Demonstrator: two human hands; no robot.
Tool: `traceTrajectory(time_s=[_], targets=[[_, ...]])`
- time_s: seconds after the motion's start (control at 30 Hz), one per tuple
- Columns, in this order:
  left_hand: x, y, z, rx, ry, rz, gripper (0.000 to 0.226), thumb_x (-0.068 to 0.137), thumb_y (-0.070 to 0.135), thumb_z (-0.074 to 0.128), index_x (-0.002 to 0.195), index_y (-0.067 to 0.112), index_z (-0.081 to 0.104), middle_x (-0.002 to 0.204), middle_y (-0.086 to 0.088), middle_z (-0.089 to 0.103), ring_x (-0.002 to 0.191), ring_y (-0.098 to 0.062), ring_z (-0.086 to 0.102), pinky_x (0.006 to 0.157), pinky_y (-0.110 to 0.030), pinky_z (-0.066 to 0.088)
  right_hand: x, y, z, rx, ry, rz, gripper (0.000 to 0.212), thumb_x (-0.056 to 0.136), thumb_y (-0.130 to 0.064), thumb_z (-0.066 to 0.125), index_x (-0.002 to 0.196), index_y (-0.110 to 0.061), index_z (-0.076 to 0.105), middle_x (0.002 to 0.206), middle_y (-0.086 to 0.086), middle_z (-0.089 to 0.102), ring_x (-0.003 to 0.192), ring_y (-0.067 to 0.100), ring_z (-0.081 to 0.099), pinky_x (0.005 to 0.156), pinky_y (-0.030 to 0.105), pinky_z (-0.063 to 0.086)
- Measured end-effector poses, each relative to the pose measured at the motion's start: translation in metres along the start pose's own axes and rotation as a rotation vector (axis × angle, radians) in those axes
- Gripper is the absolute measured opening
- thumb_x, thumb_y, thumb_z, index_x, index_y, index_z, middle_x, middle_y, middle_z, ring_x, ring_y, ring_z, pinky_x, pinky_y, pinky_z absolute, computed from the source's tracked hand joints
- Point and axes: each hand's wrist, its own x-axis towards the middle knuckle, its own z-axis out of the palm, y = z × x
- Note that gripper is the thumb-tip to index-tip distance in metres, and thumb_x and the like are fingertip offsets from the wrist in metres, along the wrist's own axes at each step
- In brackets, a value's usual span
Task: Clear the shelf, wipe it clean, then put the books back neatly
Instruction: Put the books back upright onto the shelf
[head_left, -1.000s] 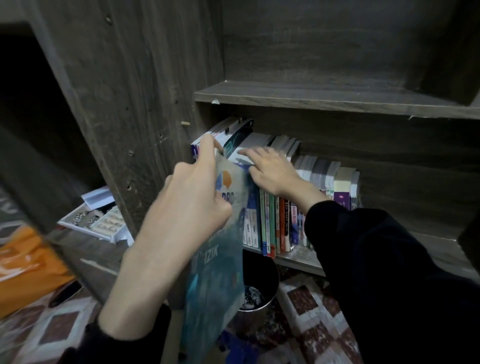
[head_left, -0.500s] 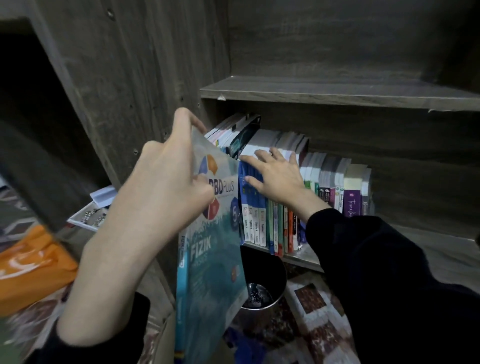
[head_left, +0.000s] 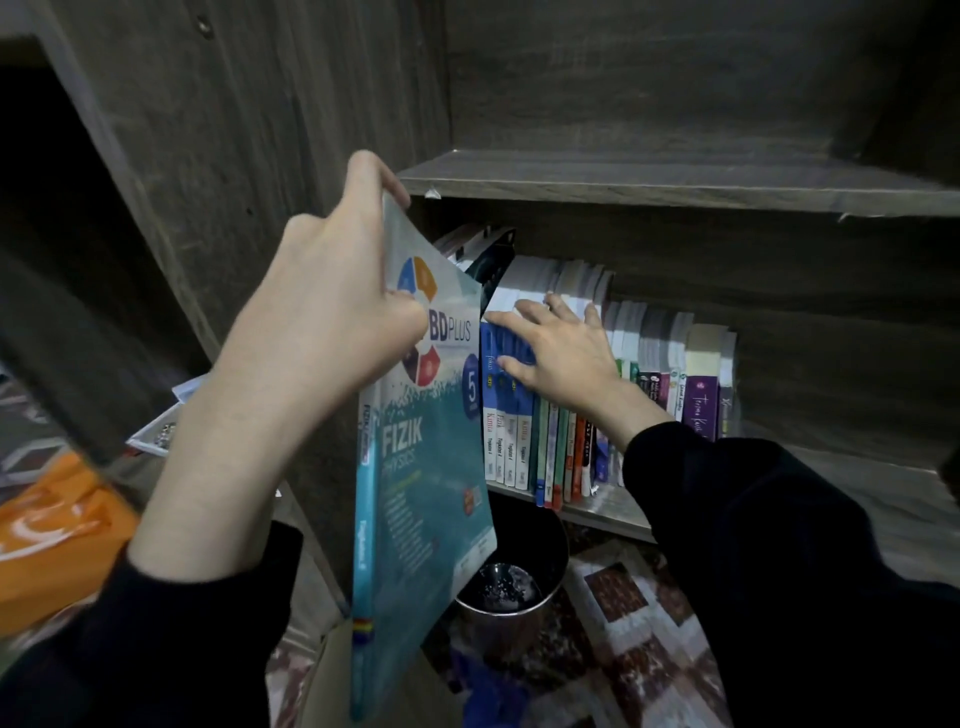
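Orange bag: lying at 8 o'clock in the view, against the left edge, low beside the bookcase.
White tray: sitting at 9 o'clock, partly hidden behind the left forearm; its small contents are too blurred to tell.
Side panel: rising at 10 to 11 o'clock, dark wood grain, closing off the left end of the shelves.
Left grip: clamping the top of the teal workbook at 9 o'clock from centre, thumb pressing the front cover, one finger hooking over the top corner.
Teal workbook: reading "FIZIK", hanging nearly upright in the air, off the shelf and in front of its left end, running from centre down to 7 o'clock.
Metal bin: standing on the floor at 6 o'clock, under the shelf's front edge, its left side hidden by the workbook.
Right grip: lying flat with fingers spread, holding nothing, pressing on the tops of the blue-spined books just right of centre.
Row of books: standing spines out on the lower shelf at 3 o'clock.
Lower shelf: carrying the row, its board showing at 4 o'clock.
Upper shelf: running across at 1 o'clock.
Floor: showing a patterned covering at 5 o'clock.
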Motion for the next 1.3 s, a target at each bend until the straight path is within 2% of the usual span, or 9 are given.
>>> traceTrajectory(time_s=[0.23, 0.47, 0.63, 0.7, 0.87, 0.97, 1.03, 1.13, 1.3], targets=[[0.01, 0.0, -0.009, -0.01, -0.028, 0.034, 0.044, 0.085, 0.016, 0.065, 0.109, 0.038, 0.036, 0.107, -0.006, 0.056, 0.071, -0.01, 0.058, 0.034, -0.014, 0.041, -0.006, 0.007, -0.001, -0.029, 0.013, -0.006, 0.054, 0.094, -0.054, 0.042, 0.143, -0.035, 0.03, 0.15, 0.0, 0.035, 0.142, 0.029, 0.022, 0.11, 0.061, 0.019], [0.027, -0.01, -0.017, -0.032, 0.036, -0.017, 0.044, 0.084, 0.013, 0.066, 0.113, 0.033, 0.04, 0.11, -0.006, 0.056, 0.066, -0.006, 0.055, 0.029, -0.01, 0.036, -0.006, 0.007, 0.0, -0.022, 0.008, -0.01, 0.054, 0.093, -0.052, 0.044, 0.141, -0.032, 0.032, 0.15, 0.001, 0.035, 0.142, 0.03, 0.023, 0.109, 0.062, 0.02], [0.03, -0.024, -0.016, 0.057, 0.108, -0.067, 0.041, 0.086, 0.011, 0.061, 0.113, 0.03, 0.038, 0.107, -0.011, 0.049, 0.07, -0.019, 0.052, 0.044, -0.023, 0.038, -0.007, 0.008, -0.001, -0.025, 0.006, -0.006, 0.057, 0.094, -0.054, 0.042, 0.146, -0.042, 0.023, 0.151, 0.0, 0.034, 0.143, 0.028, 0.021, 0.11, 0.06, 0.018], [0.029, -0.027, -0.013, 0.076, 0.113, -0.046, 0.041, 0.086, 0.011, 0.06, 0.115, 0.029, 0.037, 0.105, -0.01, 0.046, 0.071, -0.017, 0.048, 0.047, -0.024, 0.038, -0.007, 0.008, -0.001, -0.022, 0.003, -0.004, 0.057, 0.094, -0.055, 0.042, 0.146, -0.043, 0.022, 0.151, 0.0, 0.034, 0.143, 0.028, 0.021, 0.11, 0.061, 0.017], [0.031, -0.03, -0.013, 0.003, 0.038, 0.042, 0.044, 0.084, 0.012, 0.065, 0.11, 0.037, 0.04, 0.106, -0.006, 0.055, 0.094, -0.023, 0.056, 0.052, -0.029, 0.048, -0.007, 0.007, -0.002, -0.013, -0.005, 0.0, 0.057, 0.094, -0.055, 0.042, 0.146, -0.042, 0.023, 0.15, -0.001, 0.035, 0.142, 0.028, 0.022, 0.11, 0.06, 0.018], [0.03, -0.029, -0.021, -0.273, -0.072, 0.11, 0.049, 0.08, 0.003, 0.071, 0.099, 0.041, 0.047, 0.104, 0.001, 0.064, 0.087, -0.02, 0.069, 0.062, -0.04, 0.059, -0.009, 0.006, -0.006, -0.006, -0.011, -0.013, 0.055, 0.094, -0.05, 0.045, 0.144, -0.031, 0.033, 0.148, 0.003, 0.037, 0.14, 0.027, 0.025, 0.111, 0.059, 0.019], [0.03, -0.028, -0.024, -0.392, -0.15, 0.143, 0.049, 0.08, -0.004, 0.069, 0.097, 0.037, 0.048, 0.096, 0.005, 0.066, 0.083, -0.013, 0.072, 0.058, -0.034, 0.059, -0.011, 0.007, -0.01, 0.094, -0.01, 0.025, 0.05, 0.095, -0.041, 0.048, 0.142, -0.022, 0.04, 0.147, 0.007, 0.039, 0.139, 0.025, 0.028, 0.115, 0.055, 0.014], [0.033, -0.034, -0.019, -0.381, -0.183, 0.15, 0.047, 0.081, -0.003, 0.067, 0.097, 0.036, 0.048, 0.098, 0.003, 0.066, 0.082, -0.012, 0.072, 0.06, -0.037, 0.06, -0.015, 0.007, -0.014, 0.19, -0.011, 0.056, 0.048, 0.096, -0.035, 0.048, 0.142, -0.02, 0.041, 0.149, 0.008, 0.038, 0.139, 0.024, 0.028, 0.117, 0.051, 0.008], [0.043, -0.046, -0.019, -0.301, -0.132, 0.118, 0.047, 0.08, 0.004, 0.072, 0.101, 0.04, 0.049, 0.109, 0.001, 0.064, 0.086, -0.019, 0.071, 0.071, -0.048, 0.058, -0.008, 0.008, -0.004, -0.005, 0.011, -0.005, 0.054, 0.094, -0.047, 0.043, 0.144, -0.025, 0.036, 0.147, 0.004, 0.04, 0.139, 0.026, 0.028, 0.11, 0.058, 0.023]])
